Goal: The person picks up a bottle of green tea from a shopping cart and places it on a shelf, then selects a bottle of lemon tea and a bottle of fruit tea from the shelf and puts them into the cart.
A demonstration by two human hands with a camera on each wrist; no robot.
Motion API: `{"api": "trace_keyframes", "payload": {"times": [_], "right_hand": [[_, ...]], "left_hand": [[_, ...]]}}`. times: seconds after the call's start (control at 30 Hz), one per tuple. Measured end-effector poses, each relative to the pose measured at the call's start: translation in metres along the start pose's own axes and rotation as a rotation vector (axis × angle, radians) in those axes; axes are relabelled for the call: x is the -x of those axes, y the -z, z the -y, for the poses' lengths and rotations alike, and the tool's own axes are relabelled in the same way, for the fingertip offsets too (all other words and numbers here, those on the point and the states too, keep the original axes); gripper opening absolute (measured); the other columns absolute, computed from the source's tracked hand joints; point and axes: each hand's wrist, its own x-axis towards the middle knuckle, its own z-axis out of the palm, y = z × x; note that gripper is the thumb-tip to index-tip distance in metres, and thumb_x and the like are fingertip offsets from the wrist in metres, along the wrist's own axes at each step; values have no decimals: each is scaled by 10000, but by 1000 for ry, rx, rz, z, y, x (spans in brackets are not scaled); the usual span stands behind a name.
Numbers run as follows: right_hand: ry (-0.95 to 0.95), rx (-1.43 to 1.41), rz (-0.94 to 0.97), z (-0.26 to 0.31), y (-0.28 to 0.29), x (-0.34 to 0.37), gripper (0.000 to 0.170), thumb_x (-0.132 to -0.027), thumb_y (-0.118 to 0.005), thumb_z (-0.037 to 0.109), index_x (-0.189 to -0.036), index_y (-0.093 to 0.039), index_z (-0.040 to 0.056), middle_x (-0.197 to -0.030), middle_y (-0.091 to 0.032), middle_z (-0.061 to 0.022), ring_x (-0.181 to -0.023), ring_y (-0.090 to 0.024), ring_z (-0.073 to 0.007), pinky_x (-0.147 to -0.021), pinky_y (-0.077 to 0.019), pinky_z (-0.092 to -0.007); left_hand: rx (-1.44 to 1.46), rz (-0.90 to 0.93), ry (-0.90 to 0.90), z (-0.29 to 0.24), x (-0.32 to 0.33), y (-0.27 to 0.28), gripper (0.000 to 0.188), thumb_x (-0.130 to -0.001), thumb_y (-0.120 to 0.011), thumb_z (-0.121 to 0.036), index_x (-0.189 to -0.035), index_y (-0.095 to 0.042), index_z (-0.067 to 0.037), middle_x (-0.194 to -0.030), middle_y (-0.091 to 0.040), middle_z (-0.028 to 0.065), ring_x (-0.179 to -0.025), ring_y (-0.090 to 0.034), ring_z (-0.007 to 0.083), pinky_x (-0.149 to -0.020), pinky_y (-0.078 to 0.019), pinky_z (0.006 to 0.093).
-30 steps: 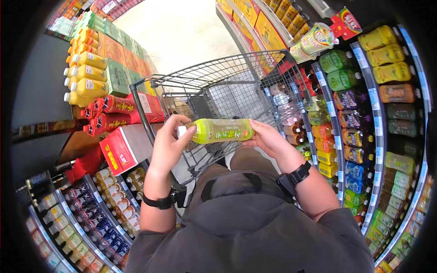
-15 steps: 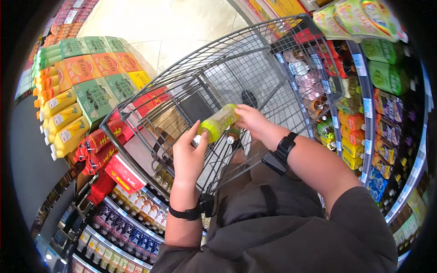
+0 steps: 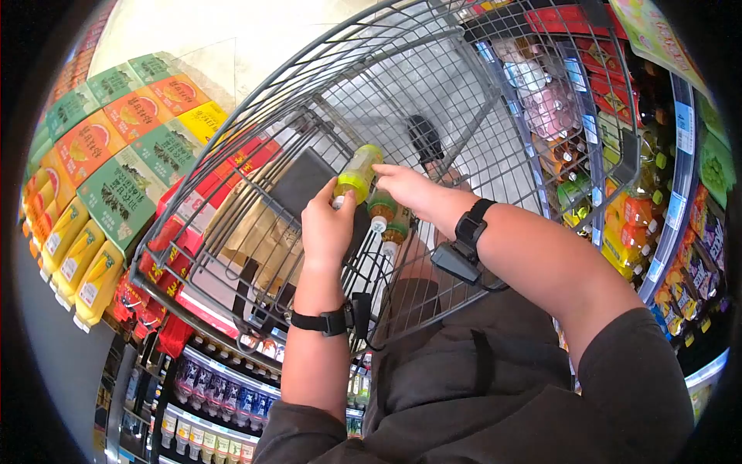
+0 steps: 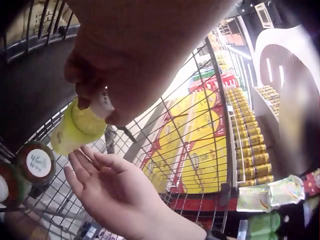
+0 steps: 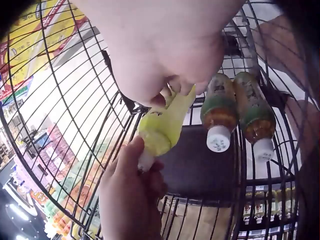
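A yellow-green drink bottle point(image 3: 359, 172) slants over the shopping cart point(image 3: 629, 161), its white cap toward the person. My left hand point(image 3: 325, 232) pinches it at the cap and neck, thumb and fingers on opposite sides in the right wrist view. Near the other end of the bottle, my right hand point(image 4: 120, 192) touches its side with extended fingertips, palm turned up in the left wrist view. Two amber drink bottles with green labels and white caps, one point(image 5: 218, 107) beside the other point(image 5: 254, 107), lie in the cart close to the held bottle.
A dark panel point(image 5: 197, 167) forms part of the cart, near brown cardboard point(image 3: 259, 209). Stacked drink cartons point(image 3: 116, 197) and yellow bottles point(image 3: 97, 282) stand on the left. Drink shelves point(image 3: 671, 209) line the right side. A shoe point(image 3: 423, 138) shows through the wire mesh.
Both hands have brought the yellow-green bottle down over the cart, turning it from level to slanted. The right hand's hold has loosened to a fingertip touch. The view has shifted closer to the cart.
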Motion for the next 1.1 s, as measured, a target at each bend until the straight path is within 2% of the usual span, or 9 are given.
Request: {"api": "trace_keyframes", "payload": {"times": [0.23, 0.3, 0.4, 0.5, 0.57, 0.8, 1.0, 1.1], "right_hand": [[-92, 146, 74, -1, 3, -5, 698, -939, -546, 166, -1552, -314, -73, -1569, -412, -259, -1439, -428, -339, -1158, -356, -384], [-99, 215, 77, -2, 5, -6, 712, -935, -546, 162, -1557, -297, -77, -1576, -397, -265, -1448, -415, -342, -1162, -351, -383], [-95, 236, 107, -10, 6, -11, 724, -932, -540, 160, -1565, -279, -75, -1584, -381, -271, -1457, -401, -348, -1165, -347, -378], [-109, 247, 55, -9, 3, -4, 740, -929, -537, 164, -1573, -259, -72, -1576, -387, -282, -1450, -411, -352, -1164, -351, -376], [-96, 331, 38, -5, 1, 3, 748, -929, -536, 171, -1581, -249, -59, -1559, -407, -291, -1434, -432, -356, -1155, -363, -379], [-81, 363, 11, -17, -4, 7, 733, -925, -522, 156, -1584, -267, -39, -1525, -449, -301, -1398, -477, -358, -1127, -392, -374], [-6, 204, 3, -1, 2, 36, 717, -916, -517, 142, -1575, -299, -37, -1495, -498, -268, -1357, -512, -330, -1091, -419, -371], [-4, 155, -24, 14, 14, 60, 680, -930, -508, 112, -1570, -323, -28, -1584, -412, -207, -1469, -388, -310, -1190, -308, -380]], "left_hand": [[-66, 41, 11, 15, -21, -28, 499, -897, -726, -293, -1301, -661, -9, -971, -740, 242, -892, -745, 324, -803, -562, 384], [-85, 91, 64, 14, -21, -31, 515, -895, -705, -318, -1313, -652, -22, -1051, -720, 282, -1013, -710, 405, -888, -558, 460], [-121, 125, 76, 11, -18, -34, 512, -896, -699, -322, -1324, -642, -46, -1065, -719, 278, -1025, -704, 411, -892, -559, 469], [-132, 114, 58, 11, -16, -36, 511, -895, -698, -327, -1327, -637, -61, -1072, -720, 271, -1030, -701, 414, -898, -559, 472], [-147, 116, 44, 11, -16, -35, 512, -896, -697, -333, -1325, -638, -61, -1070, -722, 267, -1030, -700, 415, -898, -560, 474], [-133, 140, 41, 15, -13, -34, 543, -917, -657, -371, -1369, -610, -73, -1127, -710, 266, -1085, -680, 417, -942, -540, 484], [-172, 161, 117, 9, 3, -19, 555, -948, -598, -406, -1405, -587, -93, -1140, -714, 250, -1106, -677, 404, -960, -529, 486], [-110, 144, 118, 1, 20, 2, 541, -955, -590, -405, -1400, -592, -97, -1121, -728, 222, -1088, -690, 388, -940, -540, 475]]}}
